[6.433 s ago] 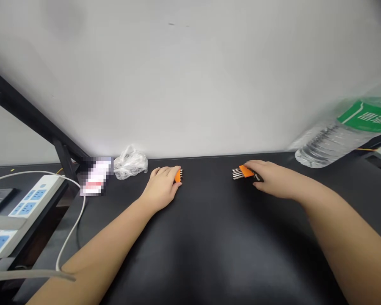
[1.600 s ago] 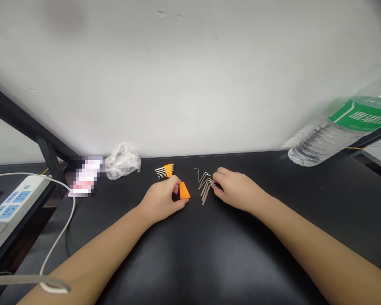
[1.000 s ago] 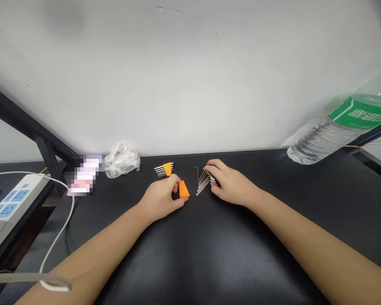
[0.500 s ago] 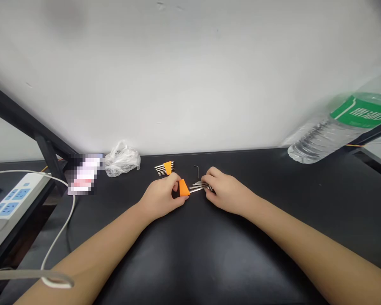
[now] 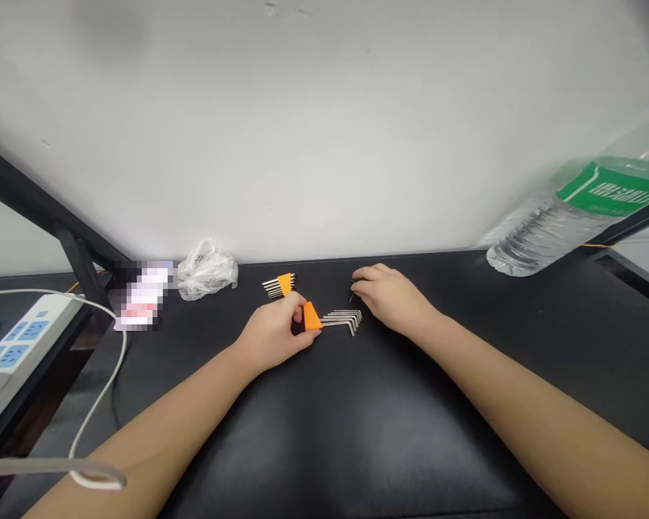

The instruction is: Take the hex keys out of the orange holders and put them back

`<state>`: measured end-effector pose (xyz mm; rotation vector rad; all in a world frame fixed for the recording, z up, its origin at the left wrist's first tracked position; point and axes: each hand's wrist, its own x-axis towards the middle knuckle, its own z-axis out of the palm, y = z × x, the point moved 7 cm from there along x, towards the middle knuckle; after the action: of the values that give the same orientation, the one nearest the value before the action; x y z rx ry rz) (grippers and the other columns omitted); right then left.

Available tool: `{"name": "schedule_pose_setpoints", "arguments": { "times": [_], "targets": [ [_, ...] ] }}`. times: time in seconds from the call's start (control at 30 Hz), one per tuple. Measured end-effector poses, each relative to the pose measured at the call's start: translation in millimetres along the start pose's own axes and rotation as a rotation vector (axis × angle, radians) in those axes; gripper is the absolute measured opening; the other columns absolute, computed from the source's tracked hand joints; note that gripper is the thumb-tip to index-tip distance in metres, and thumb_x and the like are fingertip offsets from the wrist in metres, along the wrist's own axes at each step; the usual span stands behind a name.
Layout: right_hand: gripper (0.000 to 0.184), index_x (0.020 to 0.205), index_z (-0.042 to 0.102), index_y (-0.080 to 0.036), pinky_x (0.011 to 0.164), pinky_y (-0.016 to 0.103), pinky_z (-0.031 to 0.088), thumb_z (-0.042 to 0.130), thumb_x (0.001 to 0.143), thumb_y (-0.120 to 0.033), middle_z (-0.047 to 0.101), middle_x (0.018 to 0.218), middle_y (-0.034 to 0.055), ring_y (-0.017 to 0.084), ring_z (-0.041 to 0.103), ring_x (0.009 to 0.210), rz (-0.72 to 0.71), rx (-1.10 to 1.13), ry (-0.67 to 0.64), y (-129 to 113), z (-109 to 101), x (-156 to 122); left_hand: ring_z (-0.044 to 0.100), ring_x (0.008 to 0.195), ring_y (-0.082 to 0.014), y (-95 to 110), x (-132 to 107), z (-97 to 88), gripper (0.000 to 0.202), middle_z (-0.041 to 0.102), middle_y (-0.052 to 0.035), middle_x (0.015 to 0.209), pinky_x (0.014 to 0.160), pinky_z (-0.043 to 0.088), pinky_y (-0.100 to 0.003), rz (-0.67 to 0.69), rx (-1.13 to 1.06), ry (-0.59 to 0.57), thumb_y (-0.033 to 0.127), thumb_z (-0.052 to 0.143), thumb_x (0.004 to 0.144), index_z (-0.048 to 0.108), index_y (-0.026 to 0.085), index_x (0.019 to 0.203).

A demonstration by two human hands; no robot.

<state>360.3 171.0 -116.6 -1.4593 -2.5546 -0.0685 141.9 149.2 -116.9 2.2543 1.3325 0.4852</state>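
Note:
My left hand [image 5: 275, 333] rests on the black table [image 5: 357, 432], closed around an orange hex-key holder [image 5: 312, 317]. A row of several silver L-shaped hex keys [image 5: 343, 318] lies flat just right of the holder, their long ends pointing into it. My right hand [image 5: 392, 299] sits behind those keys, fingertips pinched on one small thin hex key [image 5: 352, 293]. A second orange holder filled with hex keys [image 5: 280, 285] lies farther back, past my left hand.
A crumpled clear plastic bag [image 5: 207, 269] and a blurred card [image 5: 140, 304] lie by the wall at back left. A white power strip [image 5: 11, 349] and its cable [image 5: 100, 404] are at the left edge. A water bottle [image 5: 578, 213] stands at right.
My right hand laid the bundle of hex keys against the orange holder, let go of them, and moved back to pinch the small single key that lay behind. My left hand stayed on the holder.

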Motion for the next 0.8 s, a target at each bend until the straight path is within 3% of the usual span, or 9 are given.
{"name": "schedule_pose_setpoints", "arguments": {
  "times": [0.1, 0.2, 0.3, 0.47, 0.6, 0.8],
  "targets": [
    [0.023, 0.092, 0.073, -0.017, 0.087, 0.036, 0.047, 0.051, 0.097, -0.015, 0.070, 0.103, 0.0120, 0.025, 0.059, 0.098, 0.039, -0.060, -0.062, 10.4, -3.2, -3.2, 0.060, 0.068, -0.0128, -0.1, -0.8, -1.9, 0.035, 0.067, 0.0029, 0.091, 0.059, 0.044, -0.025, -0.003, -0.017, 0.003, 0.041, 0.073, 0.082, 0.055, 0.026, 0.108],
    [0.018, 0.081, 0.066, -0.017, 0.081, 0.033, 0.045, 0.053, 0.093, -0.015, 0.065, 0.089, 0.0105, 0.024, 0.058, 0.091, 0.107, -0.077, -0.113, 20.6, -1.6, -7.3, 0.057, 0.064, -0.0112, 5.3, -4.5, -3.5, 0.038, 0.068, 0.0028, 0.090, 0.059, 0.044, -0.024, 0.044, -0.089, -0.018, 0.042, 0.073, 0.082, 0.054, 0.025, 0.111],
    [0.011, 0.078, 0.062, -0.018, 0.075, 0.030, 0.043, 0.057, 0.087, -0.014, 0.063, 0.086, 0.0086, 0.022, 0.058, 0.088, 0.159, -0.044, -0.151, 23.2, 0.8, -10.4, 0.051, 0.054, -0.0087, 19.7, -11.1, -0.6, 0.043, 0.070, 0.0036, 0.089, 0.056, 0.043, -0.023, 0.168, -0.167, -0.110, 0.042, 0.072, 0.082, 0.053, 0.025, 0.116],
    [0.007, 0.079, 0.058, -0.019, 0.063, 0.028, 0.038, 0.058, 0.084, -0.015, 0.063, 0.089, 0.0056, 0.017, 0.057, 0.075, 0.197, 0.054, -0.151, 16.2, -5.0, -11.9, 0.062, 0.063, -0.0135, 38.0, -17.0, 3.5, 0.039, 0.071, 0.0017, 0.087, 0.062, 0.043, -0.027, 0.325, 0.055, -0.182, 0.044, 0.070, 0.083, 0.059, 0.025, 0.116],
    [0.009, 0.083, 0.057, -0.021, 0.062, 0.027, 0.038, 0.056, 0.087, -0.013, 0.063, 0.084, 0.0020, 0.015, 0.056, 0.069, 0.111, 0.149, -0.142, 5.1, -8.4, -11.1, 0.065, 0.065, -0.0158, 38.5, -15.3, 4.7, 0.042, 0.071, 0.0016, 0.086, 0.065, 0.045, -0.028, 0.315, 0.118, -0.207, 0.048, 0.068, 0.085, 0.059, 0.026, 0.120],
    [0.016, 0.091, 0.067, -0.021, 0.068, 0.028, 0.045, 0.054, 0.090, -0.011, 0.064, 0.093, 0.0051, 0.016, 0.060, 0.073, 0.007, 0.225, -0.122, -6.3, -9.0, -12.0, 0.068, 0.071, -0.0188, 38.0, -15.5, 6.4, 0.050, 0.074, -0.0005, 0.092, 0.067, 0.046, -0.029, 0.288, 0.124, -0.239, 0.048, 0.069, 0.084, 0.058, 0.027, 0.128]
  ]
}}
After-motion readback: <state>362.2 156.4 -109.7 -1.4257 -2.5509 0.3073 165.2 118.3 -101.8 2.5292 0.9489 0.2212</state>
